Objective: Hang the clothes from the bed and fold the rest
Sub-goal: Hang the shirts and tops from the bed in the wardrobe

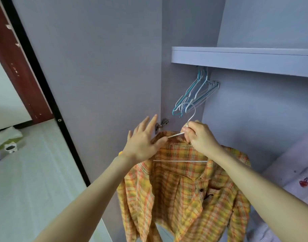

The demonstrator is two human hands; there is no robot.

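An orange and yellow plaid shirt (186, 193) hangs on a white wire hanger (190, 112) in front of the open wardrobe. My right hand (200, 137) grips the hanger at the base of its hook, just above the collar. The hook points up toward the wardrobe's inside. My left hand (144, 142) is spread with straight fingers, its thumb touching the shirt's left shoulder by the hanger's arm. Several bare blue and white hangers (197, 92) hang bunched under the shelf, just above the held hook.
A pale shelf (244, 58) spans the wardrobe above the hangers. The open wardrobe door (90, 67) stands to the left, with a metal hinge (161, 124) beside my left hand. A light garment with small prints (300, 173) hangs at the right. Tiled floor (32, 172) lies at the left.
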